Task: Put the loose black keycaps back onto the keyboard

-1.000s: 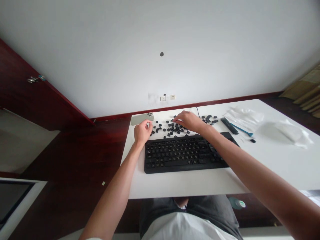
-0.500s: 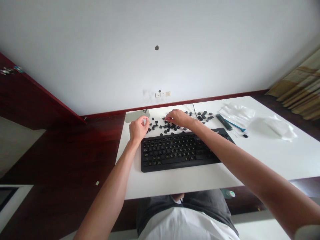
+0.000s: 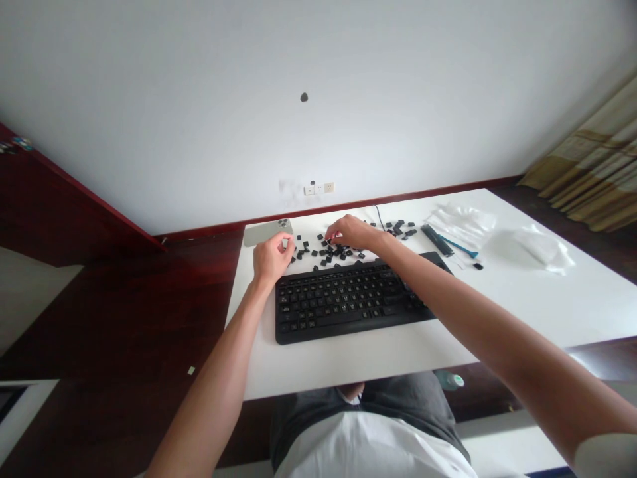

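A black keyboard (image 3: 338,323) lies on the white table in front of me, its right part hidden under my right forearm. Behind it a loose heap of black keycaps (image 3: 343,252) is scattered. My left hand (image 3: 271,259) is held over the keyboard's far left corner, thumb and forefinger pinched together; whatever is between them is too small to make out. Over the heap, my right hand (image 3: 351,232) points its bent, closed fingertips down among the keycaps. What those fingertips grip, if anything, cannot be told.
A phone (image 3: 256,234) lies at the table's back left. To the right are a dark strip-like object (image 3: 436,240), a blue tool (image 3: 460,247), a single keycap (image 3: 478,266) and crumpled clear plastic bags (image 3: 535,249). A cable (image 3: 379,216) runs over the back edge.
The whole view has shifted slightly. My right fingertips have dipped a little among the keycaps. My left hand keeps its pinch at nearly the same place.
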`<state>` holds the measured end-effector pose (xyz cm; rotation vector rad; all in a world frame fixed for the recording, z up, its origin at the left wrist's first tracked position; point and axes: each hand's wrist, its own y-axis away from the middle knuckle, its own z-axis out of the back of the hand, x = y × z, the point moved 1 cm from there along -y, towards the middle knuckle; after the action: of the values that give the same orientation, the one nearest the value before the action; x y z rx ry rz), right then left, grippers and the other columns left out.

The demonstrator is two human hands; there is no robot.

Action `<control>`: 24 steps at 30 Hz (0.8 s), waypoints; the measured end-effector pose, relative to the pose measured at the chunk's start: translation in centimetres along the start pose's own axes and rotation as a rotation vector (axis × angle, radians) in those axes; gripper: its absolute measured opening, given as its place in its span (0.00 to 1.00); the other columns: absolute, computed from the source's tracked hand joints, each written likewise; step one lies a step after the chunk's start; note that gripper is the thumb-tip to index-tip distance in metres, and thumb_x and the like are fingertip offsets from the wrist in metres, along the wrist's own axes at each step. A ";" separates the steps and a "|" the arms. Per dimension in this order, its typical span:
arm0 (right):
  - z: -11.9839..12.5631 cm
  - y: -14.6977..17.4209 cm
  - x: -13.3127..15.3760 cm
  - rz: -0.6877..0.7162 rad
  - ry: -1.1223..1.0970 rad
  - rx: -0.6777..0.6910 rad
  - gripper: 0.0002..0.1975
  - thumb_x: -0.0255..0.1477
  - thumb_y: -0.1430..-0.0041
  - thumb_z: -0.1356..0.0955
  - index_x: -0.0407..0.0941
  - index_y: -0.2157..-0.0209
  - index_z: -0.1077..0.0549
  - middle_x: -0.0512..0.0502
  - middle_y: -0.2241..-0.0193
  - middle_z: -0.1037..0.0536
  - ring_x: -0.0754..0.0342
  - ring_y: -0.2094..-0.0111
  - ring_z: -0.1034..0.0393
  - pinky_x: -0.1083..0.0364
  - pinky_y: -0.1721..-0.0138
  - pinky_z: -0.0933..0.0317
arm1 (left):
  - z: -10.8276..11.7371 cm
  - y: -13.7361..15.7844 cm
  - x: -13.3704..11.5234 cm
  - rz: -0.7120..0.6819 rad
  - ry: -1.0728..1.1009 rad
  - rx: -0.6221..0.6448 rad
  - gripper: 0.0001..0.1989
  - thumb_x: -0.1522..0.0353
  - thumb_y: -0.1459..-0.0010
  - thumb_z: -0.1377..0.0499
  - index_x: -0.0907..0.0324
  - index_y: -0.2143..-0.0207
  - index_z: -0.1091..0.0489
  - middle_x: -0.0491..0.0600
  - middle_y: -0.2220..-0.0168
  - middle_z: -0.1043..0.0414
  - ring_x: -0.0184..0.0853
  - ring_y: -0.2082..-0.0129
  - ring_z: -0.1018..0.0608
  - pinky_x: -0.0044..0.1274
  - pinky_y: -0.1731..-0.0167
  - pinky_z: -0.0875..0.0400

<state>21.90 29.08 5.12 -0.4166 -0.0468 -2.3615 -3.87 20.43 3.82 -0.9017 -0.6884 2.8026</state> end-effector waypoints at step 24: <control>3.7 9.8 -3.3 -0.182 -0.381 -0.212 0.11 0.40 0.42 0.25 0.48 0.64 0.14 0.48 0.70 0.14 0.50 0.67 0.20 0.50 0.62 0.28 | -0.8 1.0 -1.5 -0.080 -0.010 0.063 0.13 0.60 0.34 0.41 0.56 0.63 0.18 0.41 0.81 0.35 0.29 0.79 0.35 0.24 0.71 0.42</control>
<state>31.81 24.58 6.75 -0.9992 -0.0125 -2.4396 -2.18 19.50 3.62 -0.8315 -0.6189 2.7437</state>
